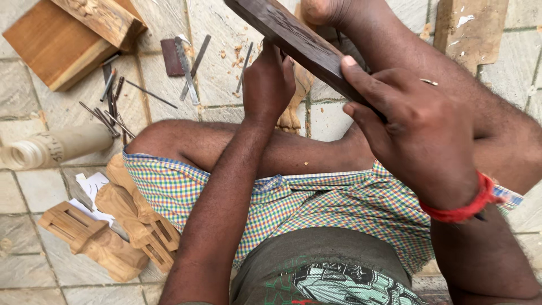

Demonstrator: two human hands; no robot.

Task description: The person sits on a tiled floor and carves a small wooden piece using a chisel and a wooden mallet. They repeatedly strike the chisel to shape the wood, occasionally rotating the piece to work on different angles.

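A dark carved wooden plank (293,39) runs tilted from the top centre down to the right, above my crossed legs. My right hand (418,130), with a red thread band at the wrist, grips its lower end with the thumb on top. My left hand (268,82) is closed around the plank's edge from below, fingers curled; what else it holds is hidden. A pale carved wooden leg (293,107) lies on the floor under the left hand.
Several metal chisels and files (113,107) lie on the stone floor at upper left beside a wooden block (62,45). A pale rolled piece (56,146) lies at left. Carved pale wood pieces (118,226) sit by my left knee. A board (471,28) lies at top right.
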